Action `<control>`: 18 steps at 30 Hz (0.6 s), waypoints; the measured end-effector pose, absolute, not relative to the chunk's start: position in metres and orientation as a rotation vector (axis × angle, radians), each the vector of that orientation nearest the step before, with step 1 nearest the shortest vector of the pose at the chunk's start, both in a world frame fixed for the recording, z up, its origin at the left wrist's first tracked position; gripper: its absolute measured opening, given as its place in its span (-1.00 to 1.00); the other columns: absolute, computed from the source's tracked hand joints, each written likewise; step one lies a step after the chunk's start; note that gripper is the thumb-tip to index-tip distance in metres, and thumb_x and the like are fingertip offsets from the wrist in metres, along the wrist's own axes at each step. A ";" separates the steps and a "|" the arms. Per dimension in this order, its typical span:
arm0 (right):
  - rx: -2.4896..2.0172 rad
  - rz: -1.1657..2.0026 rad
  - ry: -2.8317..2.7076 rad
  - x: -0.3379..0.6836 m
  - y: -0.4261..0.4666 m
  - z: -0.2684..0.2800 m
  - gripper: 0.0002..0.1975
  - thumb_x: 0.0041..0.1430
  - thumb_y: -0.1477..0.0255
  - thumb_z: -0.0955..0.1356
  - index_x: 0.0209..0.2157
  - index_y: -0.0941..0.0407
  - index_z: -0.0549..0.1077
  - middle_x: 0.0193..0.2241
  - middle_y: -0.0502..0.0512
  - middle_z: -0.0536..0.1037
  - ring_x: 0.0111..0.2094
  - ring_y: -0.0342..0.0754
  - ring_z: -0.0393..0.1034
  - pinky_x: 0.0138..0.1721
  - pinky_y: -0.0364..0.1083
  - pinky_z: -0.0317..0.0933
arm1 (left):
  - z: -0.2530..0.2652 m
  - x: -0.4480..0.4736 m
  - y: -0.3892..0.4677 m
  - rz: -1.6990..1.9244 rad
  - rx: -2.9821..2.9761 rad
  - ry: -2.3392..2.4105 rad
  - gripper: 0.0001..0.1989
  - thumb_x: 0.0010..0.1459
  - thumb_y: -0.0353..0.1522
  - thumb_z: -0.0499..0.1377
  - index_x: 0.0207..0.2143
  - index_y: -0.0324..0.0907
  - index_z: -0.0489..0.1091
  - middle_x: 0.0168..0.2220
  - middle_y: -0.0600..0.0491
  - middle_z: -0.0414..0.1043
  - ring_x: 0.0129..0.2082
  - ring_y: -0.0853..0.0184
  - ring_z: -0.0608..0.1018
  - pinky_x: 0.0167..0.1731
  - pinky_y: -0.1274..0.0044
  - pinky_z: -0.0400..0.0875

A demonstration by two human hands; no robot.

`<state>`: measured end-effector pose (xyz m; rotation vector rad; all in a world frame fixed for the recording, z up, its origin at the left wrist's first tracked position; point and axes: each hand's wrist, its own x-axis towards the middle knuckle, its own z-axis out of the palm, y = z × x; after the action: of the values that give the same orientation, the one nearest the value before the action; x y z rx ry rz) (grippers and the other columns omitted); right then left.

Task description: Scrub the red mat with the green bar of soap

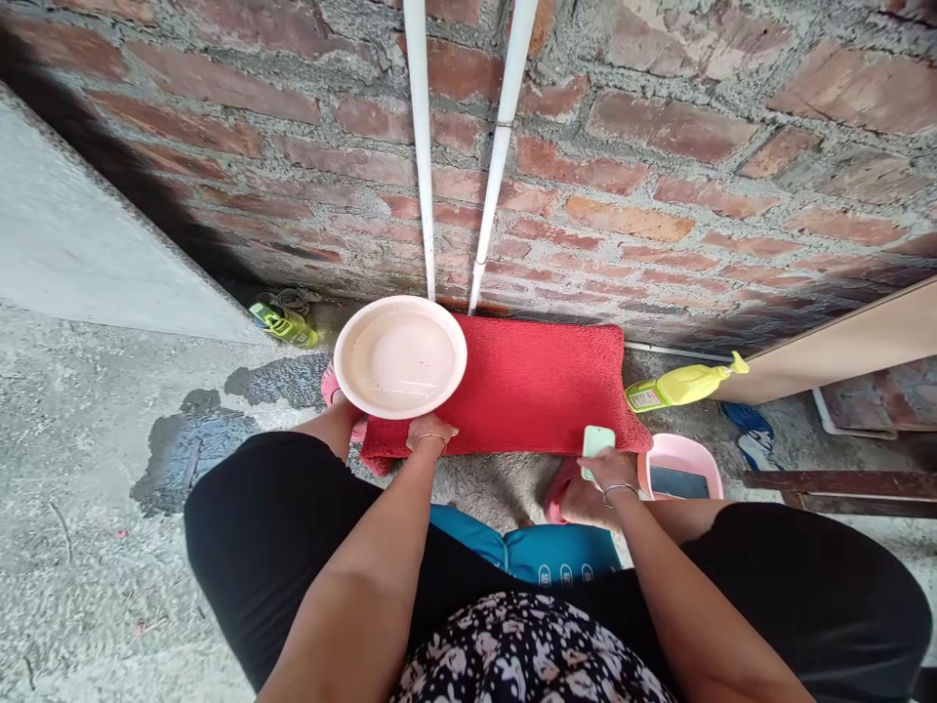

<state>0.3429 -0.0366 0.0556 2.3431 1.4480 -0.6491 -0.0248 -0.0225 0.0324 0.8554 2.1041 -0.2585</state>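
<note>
A pink-white basin [401,359] with clear water stands at the left end of a thick red mat or towel [546,381], draped over a low support. My left hand [428,430] rests on the mat's front edge, close below the basin. Its thumb is stretched out to the right; the other fingers are partly hidden. At the mat's right front corner, my right hand [600,467] is closed on a pale green block [598,439] with rounded corners; its exact kind is unclear.
A yellow-green pump bottle [680,385] lies tilted right of the mat, above a small pink tub [677,454] holding something dark. A green bottle [285,324] is left of the basin. White pipes [422,146] run up the brick wall [630,117]. Wet patches [186,449] mark the concrete.
</note>
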 end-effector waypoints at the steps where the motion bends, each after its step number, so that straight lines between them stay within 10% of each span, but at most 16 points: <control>1: 2.320 -0.685 1.504 0.327 -0.037 0.056 -0.68 0.04 0.14 0.38 -0.34 0.11 0.48 -0.29 0.18 0.52 -0.23 0.05 0.45 -0.29 -0.09 0.22 | 0.032 -0.026 -0.023 -0.244 0.865 2.095 -0.34 -0.12 -0.10 0.35 0.04 -0.20 0.44 0.14 -0.22 0.38 0.09 0.00 0.47 -0.08 0.36 0.47; 18: 1.598 -0.807 2.027 0.103 -0.056 0.044 -0.51 0.00 0.12 0.43 -0.06 0.04 0.42 -0.05 0.20 0.40 -0.17 0.06 0.44 -0.24 -0.07 0.20 | 0.016 -0.037 -0.021 -0.051 0.878 2.148 -0.52 0.24 -0.15 0.01 0.12 -0.14 0.40 0.07 -0.14 0.46 0.07 0.08 0.49 0.00 0.36 0.40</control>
<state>0.1027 -0.0565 0.0444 1.5980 2.0272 -0.8073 -0.0367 -0.0207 0.0156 0.8779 2.1475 -0.0511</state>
